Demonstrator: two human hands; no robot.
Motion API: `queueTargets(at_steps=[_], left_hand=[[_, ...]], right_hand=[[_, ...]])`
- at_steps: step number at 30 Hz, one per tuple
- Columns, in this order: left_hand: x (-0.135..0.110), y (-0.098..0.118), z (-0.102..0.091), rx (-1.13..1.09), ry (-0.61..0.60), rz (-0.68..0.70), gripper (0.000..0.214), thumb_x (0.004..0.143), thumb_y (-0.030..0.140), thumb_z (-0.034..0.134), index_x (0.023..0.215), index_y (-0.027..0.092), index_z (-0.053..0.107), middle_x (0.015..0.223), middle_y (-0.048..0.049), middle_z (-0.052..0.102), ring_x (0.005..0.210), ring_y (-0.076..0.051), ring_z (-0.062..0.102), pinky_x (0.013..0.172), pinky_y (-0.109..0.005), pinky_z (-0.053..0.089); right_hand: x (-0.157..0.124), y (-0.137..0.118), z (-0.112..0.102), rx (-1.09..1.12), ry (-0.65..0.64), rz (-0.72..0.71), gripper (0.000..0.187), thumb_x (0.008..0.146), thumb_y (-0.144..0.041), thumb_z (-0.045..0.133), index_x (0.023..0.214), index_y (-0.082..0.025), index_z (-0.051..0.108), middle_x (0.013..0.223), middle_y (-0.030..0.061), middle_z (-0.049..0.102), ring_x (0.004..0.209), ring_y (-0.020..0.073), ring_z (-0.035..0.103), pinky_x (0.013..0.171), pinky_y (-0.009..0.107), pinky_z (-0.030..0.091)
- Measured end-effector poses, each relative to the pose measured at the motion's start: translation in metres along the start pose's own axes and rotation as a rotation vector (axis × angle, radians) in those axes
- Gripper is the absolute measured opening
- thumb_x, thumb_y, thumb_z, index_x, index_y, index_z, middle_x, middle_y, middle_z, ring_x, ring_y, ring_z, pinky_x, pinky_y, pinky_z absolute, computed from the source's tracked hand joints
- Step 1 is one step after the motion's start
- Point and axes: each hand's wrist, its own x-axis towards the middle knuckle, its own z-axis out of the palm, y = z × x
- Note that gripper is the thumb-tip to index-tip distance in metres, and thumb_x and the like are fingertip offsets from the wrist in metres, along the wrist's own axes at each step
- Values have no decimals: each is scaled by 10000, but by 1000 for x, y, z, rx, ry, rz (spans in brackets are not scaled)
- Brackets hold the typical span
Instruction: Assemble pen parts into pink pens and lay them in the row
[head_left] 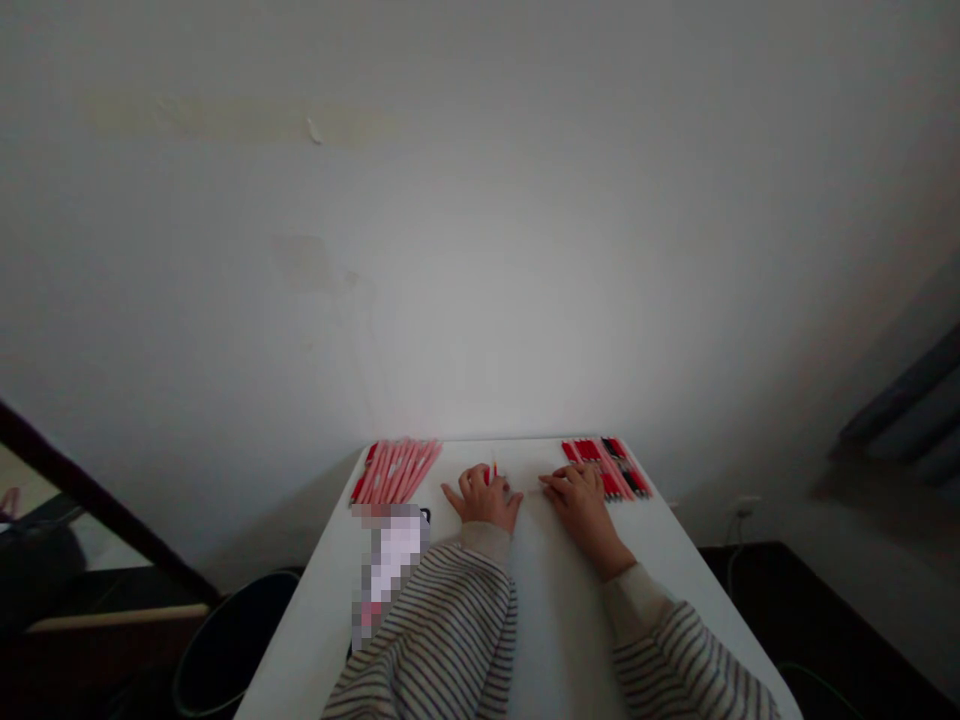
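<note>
My left hand [482,497] rests near the far middle of a white table [555,620], its fingers curled round a small red and white pen-like piece [493,471] that sticks up between them. My right hand [579,495] lies just to the right, fingers bent down on the tabletop beside a row of red and black pens [609,466]; what its fingertips hold is not visible. A fan of pink and red pen barrels [396,469] lies at the far left of the table. Both arms wear striped sleeves.
A blurred-out flat object [390,570] lies on the table's left side. A dark round bin [225,640] stands on the floor left of the table. A pale wall rises right behind the table. A wall socket [742,505] sits low on the right.
</note>
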Motion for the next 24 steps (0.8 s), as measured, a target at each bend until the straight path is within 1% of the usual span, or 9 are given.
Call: queueTargets(at_steps=[4,10,13,19,24], left_hand=[[0,1,-1,-1,-28,-13,184,667,399,705,827,309,706,1266,-20,542,1241,-277,366,1087,-666,74],[0,1,-1,4,-2,-10,147,697,339,670,834,299,708,1263,-28,554,1232,-278,377,1087,-670,86],[-1,1,0,9,20,-4,138,710,320,652,833,291,707,1250,-29,564,1223,-274,391,1088,-666,105],[0,-1,3,-28,41,-6,126,720,306,646,830,298,707,1227,-22,572,1215,-260,401,1094,-656,113],[-1,0,1,-58,43,-15,130,741,290,639,857,306,698,1233,-14,571,1226,-244,402,1108,-630,110]], right_hand=[[0,1,-2,2,7,2,212,849,-314,556,996,-315,709,974,64,647,1007,277,461,950,511,311],[0,-1,-3,10,1,7,158,834,-329,587,906,-304,725,962,60,651,1005,269,468,952,494,308],[1,-1,-4,26,-4,9,161,837,-331,580,908,-295,720,957,61,653,995,266,476,942,484,314],[3,1,-3,64,-3,-9,191,870,-322,534,948,-263,698,922,48,675,969,249,491,974,485,276],[4,2,-3,47,62,28,212,887,-330,512,970,-255,692,936,55,671,974,243,485,939,441,303]])
